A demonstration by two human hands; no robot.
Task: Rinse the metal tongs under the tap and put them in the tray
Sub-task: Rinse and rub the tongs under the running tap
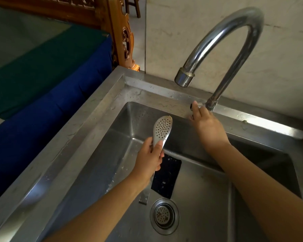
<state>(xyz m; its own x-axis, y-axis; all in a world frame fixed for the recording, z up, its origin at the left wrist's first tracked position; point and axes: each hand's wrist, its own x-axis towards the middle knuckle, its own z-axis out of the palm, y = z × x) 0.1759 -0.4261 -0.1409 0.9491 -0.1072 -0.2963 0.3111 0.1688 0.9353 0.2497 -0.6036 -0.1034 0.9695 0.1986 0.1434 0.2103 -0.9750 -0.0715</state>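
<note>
Steel everywhere from the head view: a deep sink (98,133) with a wet rim, and both bare arms reaching into it. The left hand (150,158) is wrapped around the metal tongs (162,131), its grip closed on the arms just below the perforated spoon-shaped head, which points up and away toward the back wall of the basin. The handle end pokes out under the wrist, down toward the round drain strainer (164,216). A dark rectangular patch (166,177) lies on the basin floor just beyond that hand. The tongs sit low and left of the tap spout (184,79), whose gooseneck arches overhead; no water is visible falling from it. The right hand (208,127) stretches to the back ledge, fingertips on a small dark knob (191,106) beside the tap base; whether that grip is pinching the knob or only touching it, I can't tell. Off to the left, a blue and green covered surface (42,70) sits beside the sink.
</note>
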